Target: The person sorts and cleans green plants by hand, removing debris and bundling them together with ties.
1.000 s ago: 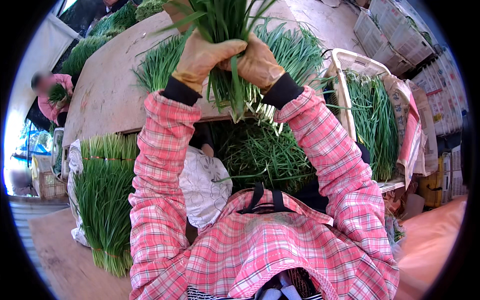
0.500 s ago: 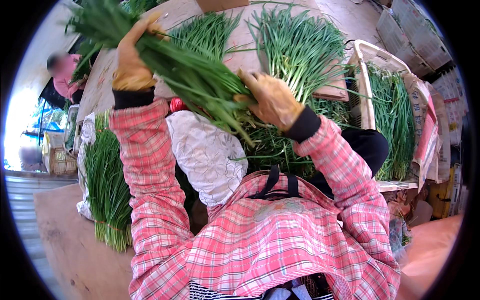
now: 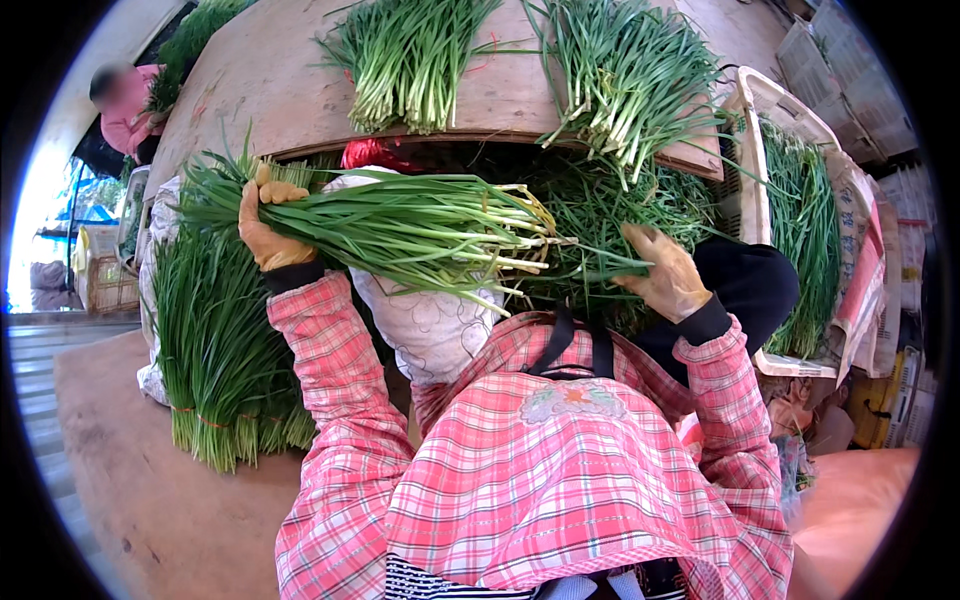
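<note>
Chive bundle [image 3: 400, 225] lies crosswise at chest height, left hand [image 3: 268, 232] fingers wrapped round its leafy end; right hand [image 3: 665, 275] fingers spread at the stalk tips. Head view: wooden counter [image 3: 270, 90] above carries two more bundles [image 3: 410, 55]; white crate [image 3: 790, 200] right, tied bunches [image 3: 215, 350] left. Thin, flat blades.

Wooden board surface [image 3: 270, 80], tan, worn, edge bowed by the lens. Two loose bunches of green chives lie directly on it: one [image 3: 405, 55] at centre, one [image 3: 625, 75] to the right, its white root ends overhanging the near edge. Further chives [image 3: 195, 25] at far left end, small in view.
</note>
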`<state>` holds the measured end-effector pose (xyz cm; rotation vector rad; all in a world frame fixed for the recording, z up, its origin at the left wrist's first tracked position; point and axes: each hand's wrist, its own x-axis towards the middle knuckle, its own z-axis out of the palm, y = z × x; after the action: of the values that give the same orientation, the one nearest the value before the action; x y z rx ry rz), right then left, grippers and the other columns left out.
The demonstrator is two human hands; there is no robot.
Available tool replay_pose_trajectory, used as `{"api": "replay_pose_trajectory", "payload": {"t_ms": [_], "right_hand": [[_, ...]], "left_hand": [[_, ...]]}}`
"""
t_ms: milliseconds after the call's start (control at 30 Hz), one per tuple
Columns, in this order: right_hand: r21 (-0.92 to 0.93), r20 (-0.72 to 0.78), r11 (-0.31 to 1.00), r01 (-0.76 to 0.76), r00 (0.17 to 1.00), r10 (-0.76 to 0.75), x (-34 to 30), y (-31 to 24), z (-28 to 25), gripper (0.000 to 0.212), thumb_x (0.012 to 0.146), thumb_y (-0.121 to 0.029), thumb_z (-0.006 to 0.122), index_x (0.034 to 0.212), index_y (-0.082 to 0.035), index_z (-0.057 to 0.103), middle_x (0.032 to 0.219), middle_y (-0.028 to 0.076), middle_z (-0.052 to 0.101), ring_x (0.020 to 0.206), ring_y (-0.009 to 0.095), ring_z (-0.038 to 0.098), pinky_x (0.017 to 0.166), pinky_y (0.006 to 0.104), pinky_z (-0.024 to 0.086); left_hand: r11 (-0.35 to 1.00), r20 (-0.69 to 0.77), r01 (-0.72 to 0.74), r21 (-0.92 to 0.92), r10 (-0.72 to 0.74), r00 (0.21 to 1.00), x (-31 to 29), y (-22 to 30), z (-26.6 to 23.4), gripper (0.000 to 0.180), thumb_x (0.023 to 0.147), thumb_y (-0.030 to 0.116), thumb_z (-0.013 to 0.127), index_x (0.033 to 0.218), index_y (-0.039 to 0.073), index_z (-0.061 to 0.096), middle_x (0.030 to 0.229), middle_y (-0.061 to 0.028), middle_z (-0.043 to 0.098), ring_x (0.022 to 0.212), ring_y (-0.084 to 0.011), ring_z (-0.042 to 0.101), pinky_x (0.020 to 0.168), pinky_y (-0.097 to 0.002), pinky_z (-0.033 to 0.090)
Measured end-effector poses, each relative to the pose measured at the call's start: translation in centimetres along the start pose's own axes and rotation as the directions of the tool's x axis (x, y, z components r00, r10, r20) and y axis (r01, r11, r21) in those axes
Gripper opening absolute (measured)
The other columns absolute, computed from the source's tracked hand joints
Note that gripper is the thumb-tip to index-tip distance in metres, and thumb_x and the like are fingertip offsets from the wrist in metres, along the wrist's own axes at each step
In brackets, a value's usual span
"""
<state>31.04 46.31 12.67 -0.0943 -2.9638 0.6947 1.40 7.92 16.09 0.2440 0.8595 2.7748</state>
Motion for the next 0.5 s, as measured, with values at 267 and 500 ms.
{"api": "replay_pose_trajectory", "payload": {"t_ms": [267, 500], "right_hand": [[-0.117, -0.072, 0.975, 0.190, 0.977, -0.199, 8.2, -9.3, 2.1, 0.038, 0.087, -0.038, 0.052, 0.106, -0.005, 0.056, 0.088, 0.016, 0.058, 0.082, 0.032, 0.060, 0.061, 0.0425, 0.048], [-0.259, -0.045, 0.964, -0.064, 0.998, 0.054, 0.7, 0.1, 3.8, 0.014, 0.076, -0.020, 0.066, 0.075, -0.008, 0.059, 0.066, 0.006, 0.060, 0.061, 0.025, 0.062, 0.050, 0.0365, 0.047]], "left_hand": [[0.961, 0.314, 0.106, -0.257, -0.020, 0.949, 0.4, -3.3, -0.2, 0.018, 0.088, 0.018, 0.053, 0.097, 0.003, 0.053, 0.064, 0.0054, 0.035, 0.061, -0.0085, 0.037, 0.065, -0.0284, 0.036], [0.931, 0.413, 0.083, -0.356, 0.077, 0.907, -0.4, -3.6, -2.3, 0.019, 0.088, 0.018, 0.053, 0.096, 0.002, 0.053, 0.063, 0.0073, 0.043, 0.057, -0.0052, 0.039, 0.062, -0.0241, 0.034]]}}
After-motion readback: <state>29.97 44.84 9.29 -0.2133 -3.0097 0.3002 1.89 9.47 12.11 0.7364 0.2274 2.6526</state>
